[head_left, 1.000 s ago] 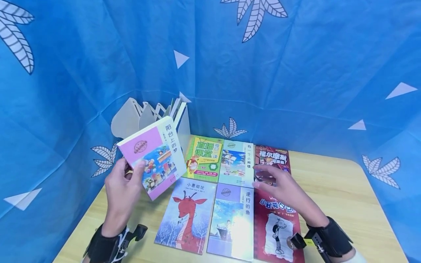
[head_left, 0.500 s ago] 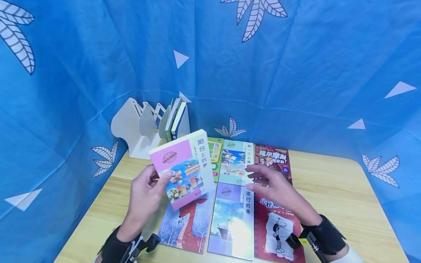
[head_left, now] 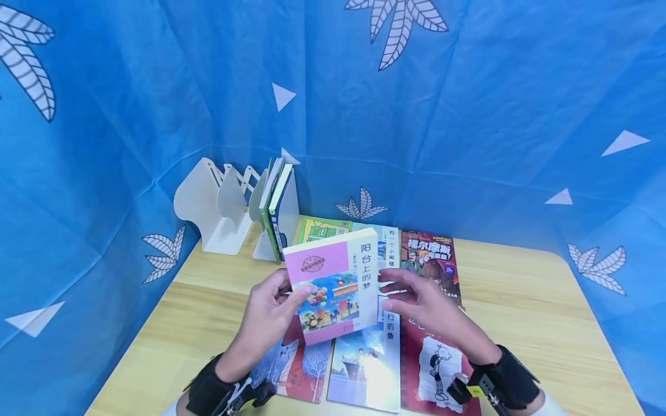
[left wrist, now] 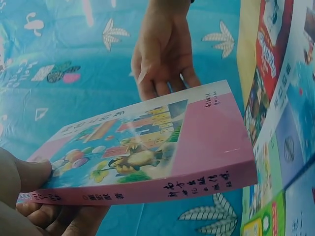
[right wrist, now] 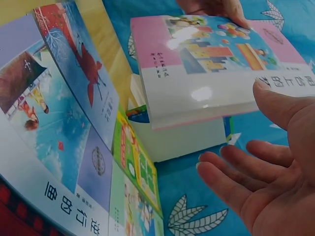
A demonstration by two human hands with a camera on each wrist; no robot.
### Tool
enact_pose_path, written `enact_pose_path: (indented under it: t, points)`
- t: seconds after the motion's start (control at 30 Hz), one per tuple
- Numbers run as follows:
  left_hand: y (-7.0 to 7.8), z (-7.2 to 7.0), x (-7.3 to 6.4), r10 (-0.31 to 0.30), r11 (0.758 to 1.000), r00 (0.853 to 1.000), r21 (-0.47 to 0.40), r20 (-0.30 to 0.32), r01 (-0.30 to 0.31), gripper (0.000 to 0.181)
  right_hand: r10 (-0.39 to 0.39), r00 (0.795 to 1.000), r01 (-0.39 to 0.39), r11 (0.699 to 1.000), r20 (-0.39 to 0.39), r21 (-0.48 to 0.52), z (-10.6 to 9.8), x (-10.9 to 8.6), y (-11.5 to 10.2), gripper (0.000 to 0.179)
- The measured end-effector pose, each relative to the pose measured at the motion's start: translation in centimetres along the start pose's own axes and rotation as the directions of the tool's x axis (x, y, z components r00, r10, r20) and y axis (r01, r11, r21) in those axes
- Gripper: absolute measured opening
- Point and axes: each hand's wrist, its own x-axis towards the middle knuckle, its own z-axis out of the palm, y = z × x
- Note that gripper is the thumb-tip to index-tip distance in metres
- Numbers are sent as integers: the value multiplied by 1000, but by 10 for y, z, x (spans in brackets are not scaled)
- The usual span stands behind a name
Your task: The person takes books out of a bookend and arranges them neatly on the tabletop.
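Note:
My left hand pinches a thick pink-and-white paperback book by its left side, thumb on the front cover and fingers behind. The book is held raised and tilted above the other books, its cover with balloons facing me. Close by its right edge is my right hand, fingers spread and thumb apart. In the right wrist view that thumb overlaps the white edge of the cover, while the other fingers lie beyond it. Beneath the held book, the deer book and the ship book are partly covered.
A white expandable bookend rack stands at the back left, several books upright in its right section. Flat on the wooden table lie a green book, a detective book and a red cartoon book. Blue cloth hangs behind.
My left hand has carried the paperback rightward and slightly down, from near the rack to over the middle books. My right hand has shifted a little left, and the two now stand close together.

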Motion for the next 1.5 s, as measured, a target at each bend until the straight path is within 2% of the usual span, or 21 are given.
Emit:
enact_pose_path:
  t: [0.1, 0.2, 0.43, 0.57, 0.73, 0.87, 1.17, 1.27, 1.4, 1.5]
  points:
    - [0, 7, 0, 1, 1000, 999, -27, 37, 0, 33, 46, 999, -46, 999, 5, 29, 2, -3, 1, 68]
    - [-1, 14, 1, 7, 999, 997, -44, 73, -4, 34, 49, 999, -48, 999, -2, 20, 2, -4, 3, 64]
    - [-4, 24, 4, 36, 997, 991, -68, 130, -28, 35, 19, 998, -25, 996, -65, -87, 1, -8, 6, 31]
    - [-6, 30, 7, 17, 997, 990, -71, 139, -7, 34, 4, 996, -15, 993, -93, -121, -2, -14, 7, 22]
    - [-6, 39, 14, -10, 998, 988, -64, 157, 21, 34, -3, 989, -20, 987, -145, -158, -8, -21, 7, 20]
    - [-8, 49, 24, 19, 999, 984, -48, 175, -10, 34, 11, 981, -46, 982, -192, -182, -15, -26, 7, 21]
    - [-3, 76, 51, 136, 990, 967, 4, 215, -140, 33, 4, 957, -77, 968, -291, -239, -34, -37, 11, 14]
    - [0, 85, 59, 153, 985, 961, 39, 230, -166, 32, 8, 948, -81, 972, -318, -219, -42, -41, 13, 17]
    - [6, 100, 73, 169, 982, 949, 33, 267, -184, 25, 3, 931, -74, 981, -364, -180, -55, -48, 19, 24]
    - [10, 113, 83, 183, 982, 941, -3, 286, -190, 20, 4, 919, -79, 981, -394, -175, -66, -54, 23, 26]
